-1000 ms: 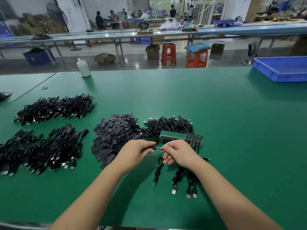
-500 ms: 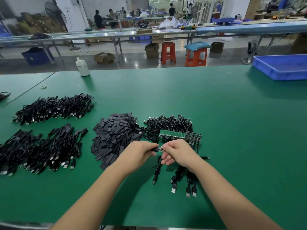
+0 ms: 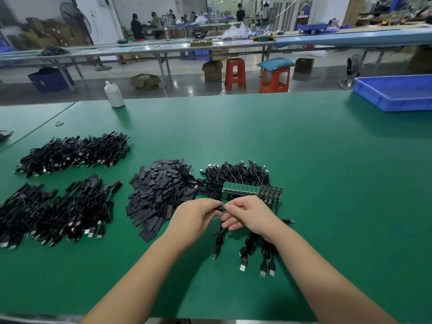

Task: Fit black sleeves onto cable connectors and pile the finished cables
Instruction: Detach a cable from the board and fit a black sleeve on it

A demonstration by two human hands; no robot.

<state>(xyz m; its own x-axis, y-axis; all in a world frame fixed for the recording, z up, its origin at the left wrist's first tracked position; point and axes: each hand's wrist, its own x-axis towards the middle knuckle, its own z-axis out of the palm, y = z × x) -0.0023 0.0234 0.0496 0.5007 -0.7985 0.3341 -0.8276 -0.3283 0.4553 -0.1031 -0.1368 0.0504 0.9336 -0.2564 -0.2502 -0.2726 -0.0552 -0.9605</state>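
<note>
Two hands, left [image 3: 195, 217] and right [image 3: 249, 215], are pinched on one sleeve [image 3: 219, 208] and connector [image 3: 225, 208]; misalignment could buckle the sleeve.

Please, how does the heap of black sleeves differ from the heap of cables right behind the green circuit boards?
The heap of black sleeves is made of flat, matte, rectangular pieces; the heap of cables is a tangle of thin round cords with shiny metal plugs sticking out. The sleeve heap lies left of the cable heap and looks wider. The green circuit boards lean on the cable heap, not on the sleeves. Both are black and rest on the green table.
</note>
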